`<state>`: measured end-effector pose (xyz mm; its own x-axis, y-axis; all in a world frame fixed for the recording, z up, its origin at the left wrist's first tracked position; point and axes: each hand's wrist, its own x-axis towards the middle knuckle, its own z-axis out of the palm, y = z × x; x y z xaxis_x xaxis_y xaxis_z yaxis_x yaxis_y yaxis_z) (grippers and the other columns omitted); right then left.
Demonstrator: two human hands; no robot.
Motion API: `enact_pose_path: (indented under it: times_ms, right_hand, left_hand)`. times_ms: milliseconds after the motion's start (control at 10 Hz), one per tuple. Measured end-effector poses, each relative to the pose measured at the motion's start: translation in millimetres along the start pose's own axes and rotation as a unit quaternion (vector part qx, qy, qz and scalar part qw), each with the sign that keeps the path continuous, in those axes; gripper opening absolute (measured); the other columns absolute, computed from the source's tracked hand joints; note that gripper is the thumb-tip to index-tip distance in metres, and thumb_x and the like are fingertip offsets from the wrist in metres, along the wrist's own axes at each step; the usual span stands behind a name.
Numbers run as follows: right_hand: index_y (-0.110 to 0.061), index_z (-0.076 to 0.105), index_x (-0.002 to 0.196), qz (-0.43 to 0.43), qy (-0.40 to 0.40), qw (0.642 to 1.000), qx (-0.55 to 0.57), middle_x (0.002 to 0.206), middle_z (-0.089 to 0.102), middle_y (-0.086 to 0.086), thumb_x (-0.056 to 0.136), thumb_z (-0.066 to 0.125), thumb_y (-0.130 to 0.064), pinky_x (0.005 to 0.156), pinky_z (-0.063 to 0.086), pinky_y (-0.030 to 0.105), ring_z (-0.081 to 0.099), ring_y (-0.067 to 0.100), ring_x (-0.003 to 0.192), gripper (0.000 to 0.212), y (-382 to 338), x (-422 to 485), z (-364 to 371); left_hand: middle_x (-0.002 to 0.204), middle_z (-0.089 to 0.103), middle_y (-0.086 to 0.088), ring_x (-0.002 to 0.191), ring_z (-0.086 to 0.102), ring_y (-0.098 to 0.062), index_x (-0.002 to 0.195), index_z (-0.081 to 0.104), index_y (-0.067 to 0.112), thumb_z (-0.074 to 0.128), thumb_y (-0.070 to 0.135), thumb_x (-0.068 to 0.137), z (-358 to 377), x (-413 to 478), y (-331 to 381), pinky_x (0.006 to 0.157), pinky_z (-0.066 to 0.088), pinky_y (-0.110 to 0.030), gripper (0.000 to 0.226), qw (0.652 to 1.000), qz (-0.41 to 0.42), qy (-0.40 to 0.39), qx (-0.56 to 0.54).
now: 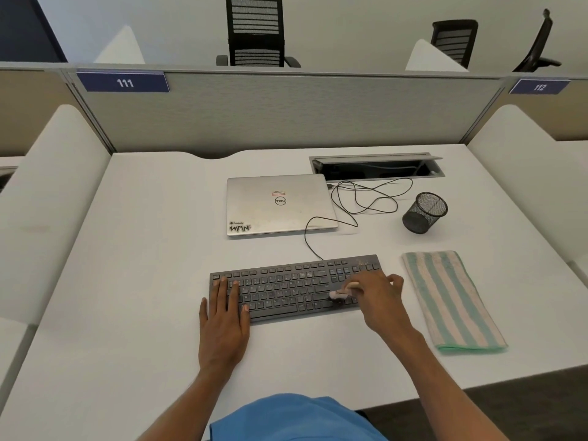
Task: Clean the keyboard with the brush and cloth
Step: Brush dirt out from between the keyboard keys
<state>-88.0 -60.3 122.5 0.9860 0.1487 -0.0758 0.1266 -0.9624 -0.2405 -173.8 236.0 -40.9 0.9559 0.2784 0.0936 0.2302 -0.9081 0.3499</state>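
My left hand (222, 316) lies flat and open across the left end of the keyboard (286, 289), fingers spread on the keys, gripping nothing, only pressing down. The keyboard sits on the white desk (143, 249) just in front of me, near the closed laptop (280, 203), its thin cable (313, 240) trailing back past the laptop. I judge it light and stiff, likely to skate on the smooth top, so that flat palm seems the right hold; the keys give under pressure, and I would not lean hard.

My right hand (377, 296) is closed round the small brush (342, 292), with only its pale tip and a bit of handle showing past my fingers, the bristles down on the keys towards the right end. It looks light and thin, best pinched close to the head for control.

Right of the keyboard, apart from it, the striped cloth (451, 300) lies folded and untouched: soft, limp, easy to pick up anywhere.
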Motion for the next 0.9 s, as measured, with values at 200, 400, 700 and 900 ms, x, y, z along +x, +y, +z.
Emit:
enact_pose_path:
  times_ms: [200,400,700,900]
  right_hand:
    - [-0.024,0.063,0.083,0.060,-0.047,0.995,0.066,0.085,0.067,-0.010,0.088,0.057,-0.006,0.086,0.021,0.018,0.054,0.001,0.084,0.019,5.9,13.7,-4.9]
    - [-0.025,0.066,0.086,-0.068,-0.094,0.993,0.023,0.088,0.067,-0.008,0.092,0.057,-0.006,0.095,0.039,0.020,0.059,0.000,0.089,0.021,-0.7,19.5,2.1]
    - [-0.033,0.060,0.076,0.035,-0.096,0.985,0.137,0.088,0.069,-0.005,0.088,0.056,-0.013,0.093,0.036,0.029,0.064,0.018,0.102,0.023,6.0,27.7,0.3]
    - [-0.026,0.068,0.086,0.023,-0.131,0.991,-0.005,0.078,0.064,-0.020,0.085,0.064,-0.015,0.079,0.011,0.032,0.052,0.005,0.095,0.012,2.2,28.5,-7.9]
  left_hand:
    - [0.175,0.020,-0.004,0.163,0.009,-0.020,0.164,0.034,0.016,0.024,0.044,0.107,0.7,-0.3,-1.6,0.130,0.016,-0.053,0.064,1.000,-0.001,-0.002,0.001]
    - [0.174,0.022,-0.004,0.162,0.015,-0.022,0.163,0.036,0.015,0.025,0.043,0.106,0.8,0.7,-0.9,0.130,0.018,-0.054,0.064,1.000,0.001,0.000,-0.002]
    - [0.174,0.022,-0.004,0.162,0.013,-0.022,0.163,0.035,0.016,0.025,0.043,0.106,1.8,0.7,-2.0,0.130,0.017,-0.054,0.064,1.000,0.002,-0.002,-0.001]
    - [0.174,0.024,-0.004,0.162,0.014,-0.022,0.162,0.037,0.015,0.027,0.043,0.106,1.5,-0.4,-1.1,0.129,0.018,-0.054,0.064,1.000,0.004,0.001,-0.004]
